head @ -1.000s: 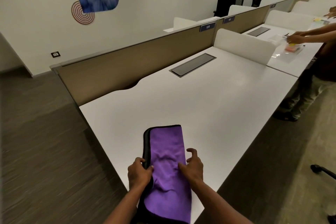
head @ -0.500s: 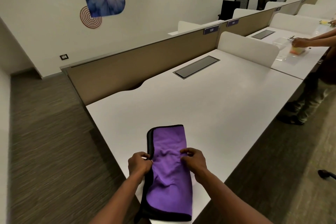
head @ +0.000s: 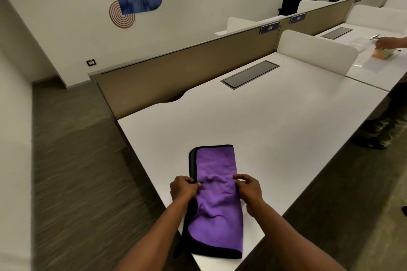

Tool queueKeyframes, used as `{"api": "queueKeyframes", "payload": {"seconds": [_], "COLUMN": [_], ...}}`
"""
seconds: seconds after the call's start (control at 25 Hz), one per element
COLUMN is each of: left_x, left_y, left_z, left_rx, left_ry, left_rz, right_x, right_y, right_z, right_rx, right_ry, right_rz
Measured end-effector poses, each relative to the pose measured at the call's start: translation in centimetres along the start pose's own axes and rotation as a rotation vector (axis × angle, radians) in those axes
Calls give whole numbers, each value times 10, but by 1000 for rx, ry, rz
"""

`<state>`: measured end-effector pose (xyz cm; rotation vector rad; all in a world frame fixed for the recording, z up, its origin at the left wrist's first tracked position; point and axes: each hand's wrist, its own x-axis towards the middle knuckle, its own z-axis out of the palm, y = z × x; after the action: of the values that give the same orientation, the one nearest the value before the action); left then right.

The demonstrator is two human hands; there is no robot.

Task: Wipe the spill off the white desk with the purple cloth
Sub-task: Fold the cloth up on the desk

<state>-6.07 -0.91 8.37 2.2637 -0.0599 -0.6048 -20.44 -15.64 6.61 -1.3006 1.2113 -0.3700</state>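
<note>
**Both grips on the folded cloth at the near worktop edge**

Head view. The grip is double: the left hand (head: pixel 184 189) pinches the dark-bound left edge of the purple cloth (head: pixel 217 202), thumb on top and fingers curled round the edge, while the right hand (head: pixel 250 190) holds the opposite edge with curled fingers, thumb and forefinger closed on the fabric. Both are clamped on the cloth; neither is free.

The cloth lies folded into a long strip on the white worktop (head: pixel 275 130), at its near left corner, with its near end overhanging the front edge. Holding it by both sides at mid-length looks meant to keep the fold together and the strip flat, giving a broad wiping face. That is a judgement.

Both forearms come in from the bottom of the frame, roughly parallel, wrists low and close over the surface, hands level with each other across the strip.

No spill can be made out on the surface; it may be too faint to tell. Wiping appears not yet done.

Beyond: a dark cable hatch (head: pixel 250 74) set in the worktop, a tan divider panel (head: pixel 176 72) behind it, and another person's hand (head: pixel 384 42) at the next desk.
</note>
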Motion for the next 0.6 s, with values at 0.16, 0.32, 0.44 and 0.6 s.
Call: {"api": "queueKeyframes", "payload": {"seconds": [0.16, 0.32, 0.44, 0.6], "left_x": [13, 14, 11, 7], "left_y": [-4, -4, -3, 5], "left_z": [-12, -20, -22, -35], "left_rx": [-329, -381, -265, -156], "left_ry": [-35, -90, -97, -94], "left_rz": [-133, -129, -45, 72], "right_x": [5, 3, 1, 1], "right_y": [-5, -4, -10, -30], "right_z": [-15, -13, -8, -15], "right_rx": [117, 98, 155, 41], "right_ry": [-26, -36, -137, -248], "right_rz": [25, 61, 184, 213]}}
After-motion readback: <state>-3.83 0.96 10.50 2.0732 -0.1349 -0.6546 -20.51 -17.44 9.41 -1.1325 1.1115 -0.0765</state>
